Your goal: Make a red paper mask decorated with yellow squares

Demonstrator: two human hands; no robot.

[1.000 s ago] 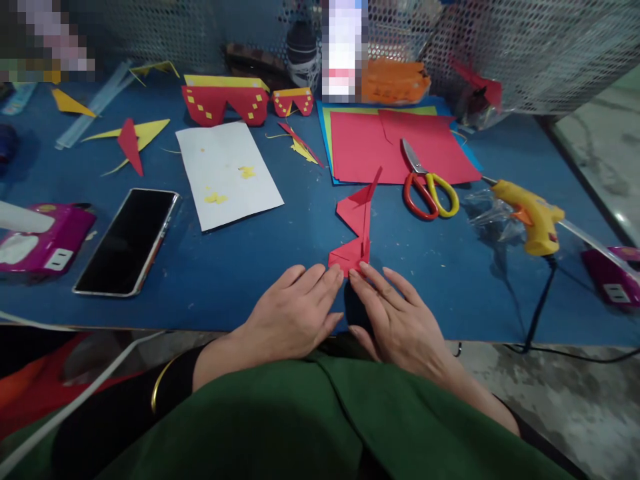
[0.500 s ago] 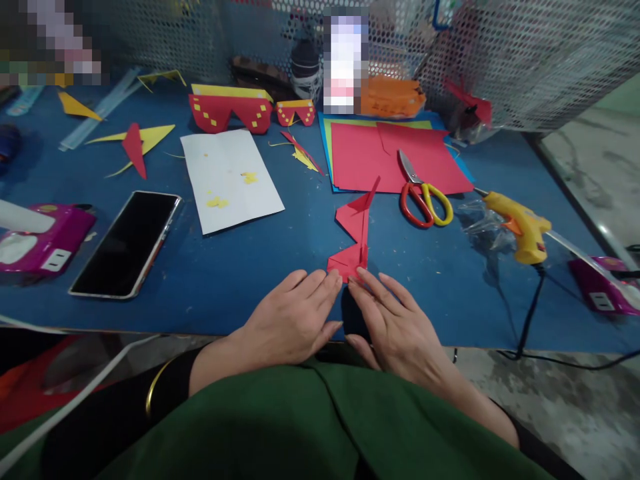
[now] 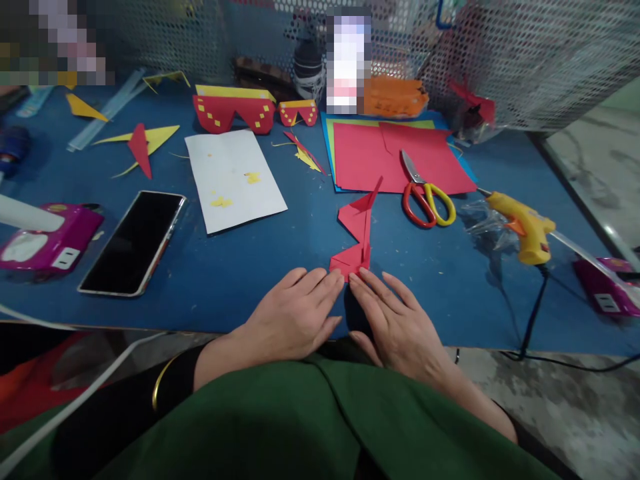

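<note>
Red paper, folded and notched, sits at the centre of the work. The left hand (image 3: 295, 307) lies flat, palm down, its fingertips on the left part of the near end of the red folded cut-out (image 3: 355, 255); the right hand (image 3: 403, 320) mirrors it, fingertips at the near right corner. Neither is nearer, since both touch; the fingers are extended and loose, pressing rather than gripping. The cut-out lies straight ahead of them, its long axis running away from the body, with a V-shaped notch facing left and a narrow tip slanting right (whether that tip lifts off the surface, I cannot tell).

Beneath it all is a blue tabletop (image 3: 270, 250), dotted with small specks. From the left come a purple socket box (image 3: 83, 230), a smartphone (image 3: 133, 243) lying flat, and a white sheet (image 3: 235, 180) bearing yellow scraps. Behind that sheet stand red paper glasses (image 3: 233, 113), with a smaller pair (image 3: 299, 115) beside them. Farther right, the scissors (image 3: 421, 180) rest with their blades on a stack of coloured paper (image 3: 363, 160) and the handles reaching past its near edge. A yellow glue gun (image 3: 523, 223) lies beyond, near the right end. Perforated mesh (image 3: 545, 67) backs the place; a stained floor (image 3: 590, 400) shows at right.
</note>
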